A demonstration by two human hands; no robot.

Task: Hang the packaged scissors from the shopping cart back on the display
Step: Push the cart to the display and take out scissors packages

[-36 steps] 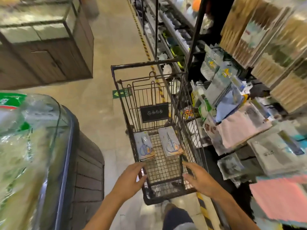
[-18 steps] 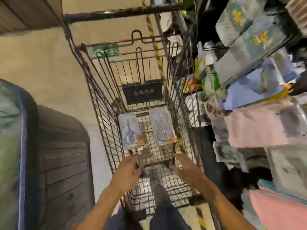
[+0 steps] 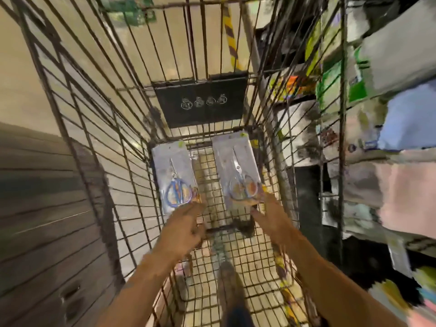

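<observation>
Both hands have dropped from the cart handle into the cart (image 3: 99, 175), left hand (image 3: 181, 228) and right hand (image 3: 273, 220) spread wide, empty, reaching two scissors packs (image 3: 173, 175) on its floor.

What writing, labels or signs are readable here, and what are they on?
No text can be read.
Black plate on the cart's far wall: four pale round marks, blurred, unreadable.
Left scissors pack and right scissors pack: card print too blurred.
Green floor sign: cut off, smeared.
Display packets: coloured labels, illegible.
</observation>
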